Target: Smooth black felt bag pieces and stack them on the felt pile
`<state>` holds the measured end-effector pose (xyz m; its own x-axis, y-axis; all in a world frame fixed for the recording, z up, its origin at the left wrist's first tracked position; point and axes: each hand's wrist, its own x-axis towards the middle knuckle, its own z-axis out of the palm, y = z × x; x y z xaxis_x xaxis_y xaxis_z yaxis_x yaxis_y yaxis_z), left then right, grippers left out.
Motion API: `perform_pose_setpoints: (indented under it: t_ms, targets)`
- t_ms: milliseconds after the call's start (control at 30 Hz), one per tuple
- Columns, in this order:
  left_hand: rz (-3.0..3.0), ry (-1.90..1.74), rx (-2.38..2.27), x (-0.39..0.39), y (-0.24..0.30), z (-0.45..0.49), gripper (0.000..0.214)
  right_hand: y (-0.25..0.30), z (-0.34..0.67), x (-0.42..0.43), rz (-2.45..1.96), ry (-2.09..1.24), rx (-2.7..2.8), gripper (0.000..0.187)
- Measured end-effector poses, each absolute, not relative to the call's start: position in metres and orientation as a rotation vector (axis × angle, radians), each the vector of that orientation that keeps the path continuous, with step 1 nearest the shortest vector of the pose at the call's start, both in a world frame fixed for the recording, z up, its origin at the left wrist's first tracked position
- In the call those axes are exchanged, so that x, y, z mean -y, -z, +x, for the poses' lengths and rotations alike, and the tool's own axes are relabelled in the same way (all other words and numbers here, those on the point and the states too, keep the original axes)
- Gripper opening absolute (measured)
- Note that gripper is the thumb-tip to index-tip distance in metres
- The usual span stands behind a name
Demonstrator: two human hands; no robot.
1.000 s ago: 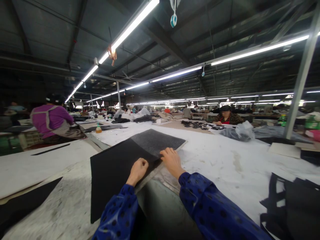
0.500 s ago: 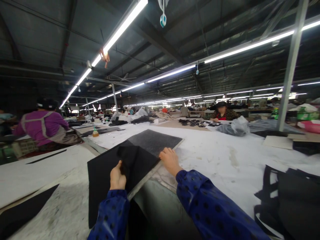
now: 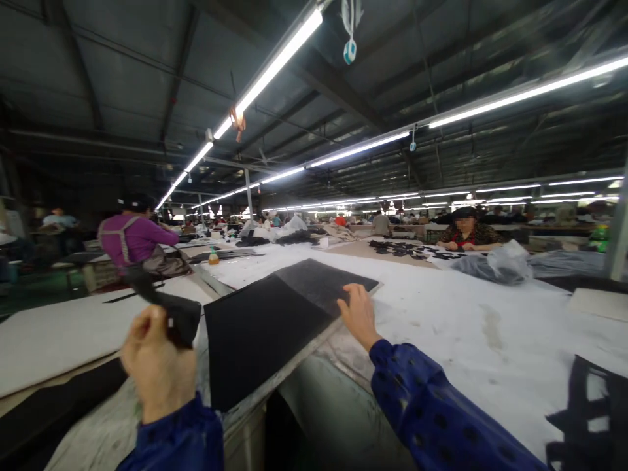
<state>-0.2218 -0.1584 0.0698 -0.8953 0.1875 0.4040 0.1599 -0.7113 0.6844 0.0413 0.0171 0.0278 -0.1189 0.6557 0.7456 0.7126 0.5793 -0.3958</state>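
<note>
Black sheet (image 3: 265, 333) at centre, flat on nr corner of white tabletop (image 3: 432, 340); plain black on L part, greyer on R part, w/ nr side along tabletop edge. Raised at lower L, well apart from sheet's R end: L hand (image 3: 159, 367), thumb and fingers clamped on black scrap (image 3: 180, 315), w/ narrow end pointing up and L; outline blurred. At R end of sheet: R hand (image 3: 362, 316), thumb and fingers apart, tips over greyer part close to its nr edge; contact w/ sheet hard to tell. On both forearms, blue sleeves (image 3: 417, 392), w/ dark dots plain on R one.

To L: second pale tabletop (image 3: 59, 320), w/ thin black strip (image 3: 120, 297) on far part; black cloth (image 3: 63, 409) at btm L, reaching to beside L hand. Beyond sheet: small bottle (image 3: 213, 259) w/ amber contents, nr flat dark cloth (image 3: 239, 253). Farther R: black cut pcs (image 3: 392, 247) spread on brown layer, then clear bag (image 3: 507, 261). At btm R: larger dark pcs (image 3: 613, 418) w/ openings, partly out of frame. In bkgd: person in purple (image 3: 132, 239) at L, another person (image 3: 485, 235) across tabletop at R; overhead, lit tube lamps (image 3: 279, 62) in long rows.
</note>
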Motion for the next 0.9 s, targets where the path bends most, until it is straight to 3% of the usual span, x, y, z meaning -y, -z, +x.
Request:
perform_pose_setpoints:
  t_ms: [133,233,300,367,467,533,700,900]
  targets:
    - [0.912,-2.713,-1.18,0.122,-0.053,-0.179,0.023,-0.064,0.023,0.025,-0.682,-0.401,2.076,0.033]
    - [1.021,-2.555,-1.345,0.11,-0.037,-0.157,0.03,-0.08,-0.004,0.062,-0.427,-0.621,2.341,0.075]
    - [1.057,-2.479,-1.359,0.112,-0.032,-0.153,0.036,-0.085,-0.023,0.078,-0.379,-0.577,2.368,0.092]
    - [1.053,-2.474,-1.356,0.118,-0.03,-0.158,0.037,-0.089,-0.041,0.085,-0.386,-0.494,2.309,0.08]
    - [1.046,-2.494,-1.402,0.127,-0.029,-0.169,0.034,-0.095,-0.062,0.088,-0.349,-0.377,2.267,0.04]
    - [1.079,-2.466,-1.431,0.131,-0.027,-0.173,0.033,-0.099,-0.071,0.088,-0.325,-0.278,2.294,0.024]
    - [1.152,-2.392,-1.684,0.141,-0.002,-0.18,0.034,-0.108,-0.082,0.099,-0.42,-0.224,2.321,0.026]
    - [1.086,-2.327,-1.909,0.154,0.028,-0.208,0.035,-0.138,-0.08,0.144,-0.062,-0.451,2.044,0.026]
